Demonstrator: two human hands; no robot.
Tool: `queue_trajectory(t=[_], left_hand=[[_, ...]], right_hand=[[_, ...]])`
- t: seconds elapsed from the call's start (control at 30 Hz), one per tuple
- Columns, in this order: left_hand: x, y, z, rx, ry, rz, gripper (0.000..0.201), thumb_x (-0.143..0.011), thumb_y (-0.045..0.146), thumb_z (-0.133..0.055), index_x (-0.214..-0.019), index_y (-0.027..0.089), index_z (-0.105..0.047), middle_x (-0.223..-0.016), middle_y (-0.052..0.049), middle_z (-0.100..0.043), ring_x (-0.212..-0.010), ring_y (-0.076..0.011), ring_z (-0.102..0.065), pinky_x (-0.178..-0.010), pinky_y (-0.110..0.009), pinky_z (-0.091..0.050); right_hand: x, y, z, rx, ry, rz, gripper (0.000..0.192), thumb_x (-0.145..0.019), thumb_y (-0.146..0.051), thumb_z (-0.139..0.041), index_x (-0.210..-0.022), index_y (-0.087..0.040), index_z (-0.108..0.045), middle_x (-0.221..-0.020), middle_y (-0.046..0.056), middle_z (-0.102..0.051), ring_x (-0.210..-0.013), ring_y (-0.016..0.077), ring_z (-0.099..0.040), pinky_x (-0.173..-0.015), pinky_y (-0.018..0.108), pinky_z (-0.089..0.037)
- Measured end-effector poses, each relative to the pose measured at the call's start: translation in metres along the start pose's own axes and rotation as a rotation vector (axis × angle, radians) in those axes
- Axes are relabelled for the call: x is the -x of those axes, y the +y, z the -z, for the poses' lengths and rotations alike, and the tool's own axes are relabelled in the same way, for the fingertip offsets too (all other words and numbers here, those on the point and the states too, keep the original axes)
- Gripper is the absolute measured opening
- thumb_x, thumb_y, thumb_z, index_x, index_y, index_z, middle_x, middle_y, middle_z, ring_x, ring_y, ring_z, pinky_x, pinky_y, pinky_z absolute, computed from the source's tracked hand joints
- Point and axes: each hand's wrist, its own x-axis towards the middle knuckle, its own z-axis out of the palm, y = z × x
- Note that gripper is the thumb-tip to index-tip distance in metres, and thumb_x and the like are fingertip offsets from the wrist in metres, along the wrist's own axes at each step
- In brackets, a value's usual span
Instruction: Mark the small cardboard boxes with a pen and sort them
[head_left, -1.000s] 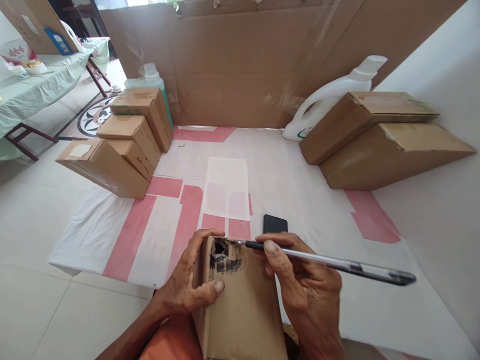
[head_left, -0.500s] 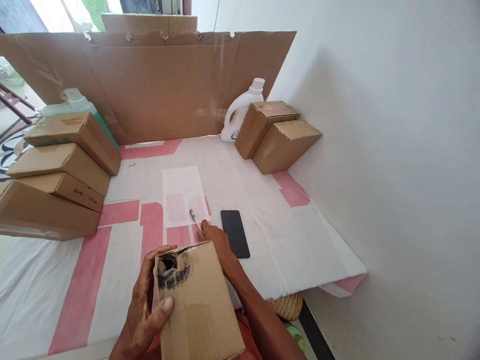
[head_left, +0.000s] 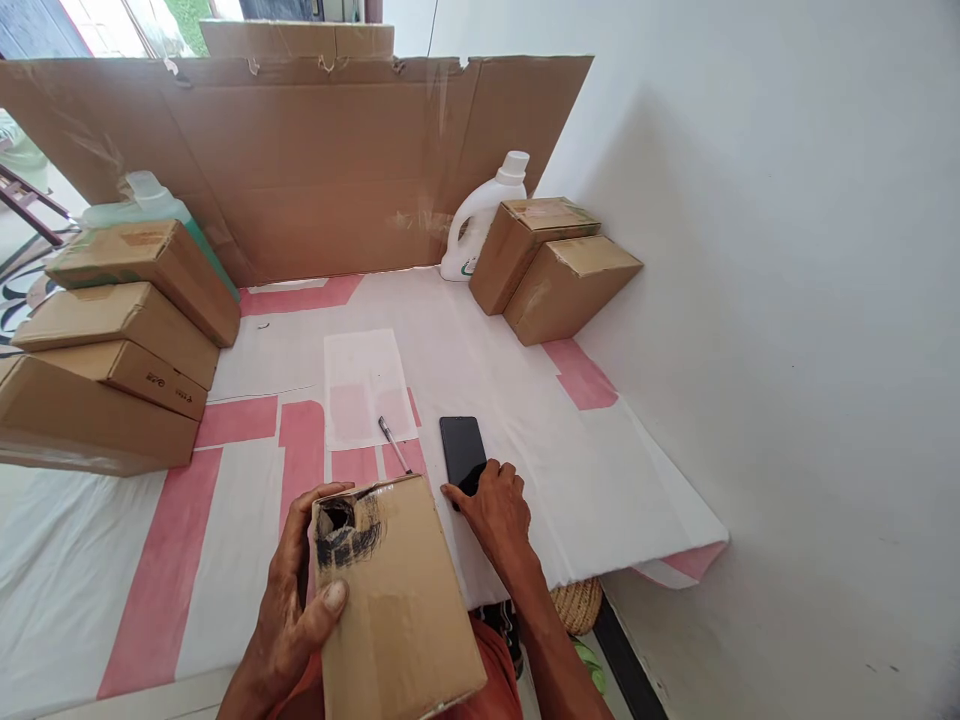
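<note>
A cardboard box [head_left: 409, 600] with black scribbles and a torn hole near its upper left corner is in my left hand [head_left: 289, 590]. The thumb presses on its top face and the fingers wrap round its left side. To the right of the box, my right hand [head_left: 495, 505] grips the lower end of a black smartphone [head_left: 463, 445] on the table, thumb at the left edge and fingers at the right. A pen [head_left: 391, 440] lies just beyond the box, partly across a white sheet of paper [head_left: 364, 365].
Several cardboard boxes [head_left: 112, 400] line the left side, near a bottle of green liquid [head_left: 154, 200]. Two boxes [head_left: 574, 290] and a white jug [head_left: 484, 215] stand at the back right. A large cardboard panel [head_left: 322, 170] closes the back; a white wall [head_left: 787, 300] rises on the right.
My right hand has let go of the pen and moved right onto the smartphone. The pen now lies on the table. My left hand still holds the box.
</note>
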Motion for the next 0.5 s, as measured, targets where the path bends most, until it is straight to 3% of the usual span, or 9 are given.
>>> queue_trajectory(t=[0.13,0.27,0.33,0.5], left_hand=[[0.001,0.003,-0.004,0.034,0.014,0.009,0.075,-0.079,0.069,-0.069,-0.137,0.022,-0.053,-0.138,-0.012,-0.062,-0.130,-0.0388,-0.058,-0.106,-0.047,-0.051],[0.001,-0.002,0.001,0.021,-0.019,-0.039,0.073,-0.082,0.067,-0.067,-0.138,0.022,-0.052,-0.136,-0.013,-0.063,-0.129,-0.0382,-0.059,-0.104,-0.046,-0.052],[0.002,-0.006,0.004,0.019,-0.048,-0.050,0.072,-0.084,0.066,-0.065,-0.140,0.023,-0.050,-0.136,-0.013,-0.062,-0.130,-0.0381,-0.058,-0.103,-0.046,-0.052],[0.001,-0.012,0.004,0.016,-0.104,-0.072,0.073,-0.086,0.067,-0.064,-0.142,0.024,-0.045,-0.139,-0.012,-0.059,-0.129,-0.0365,-0.056,-0.105,-0.046,-0.049]], right_hand=[[-0.011,0.013,-0.005,-0.213,-0.045,-0.048,0.057,-0.076,-0.042,-0.080,-0.118,-0.010,-0.057,-0.126,0.029,-0.064,-0.121,0.0460,-0.060,-0.093,0.052,-0.052],[-0.017,0.021,-0.006,-0.568,-0.206,0.012,0.039,-0.082,-0.048,-0.062,-0.102,-0.015,-0.064,-0.104,0.017,-0.076,-0.101,0.0348,-0.072,-0.086,0.044,-0.056],[-0.011,0.023,-0.002,-0.724,-0.285,0.046,0.041,-0.081,-0.051,-0.058,-0.102,-0.016,-0.065,-0.101,0.014,-0.078,-0.094,0.0312,-0.075,-0.081,0.041,-0.058],[0.029,0.024,0.043,-1.303,-0.410,0.003,0.055,-0.077,-0.050,-0.079,-0.120,-0.016,-0.068,-0.116,0.017,-0.079,-0.097,0.0331,-0.078,-0.085,0.046,-0.062]])
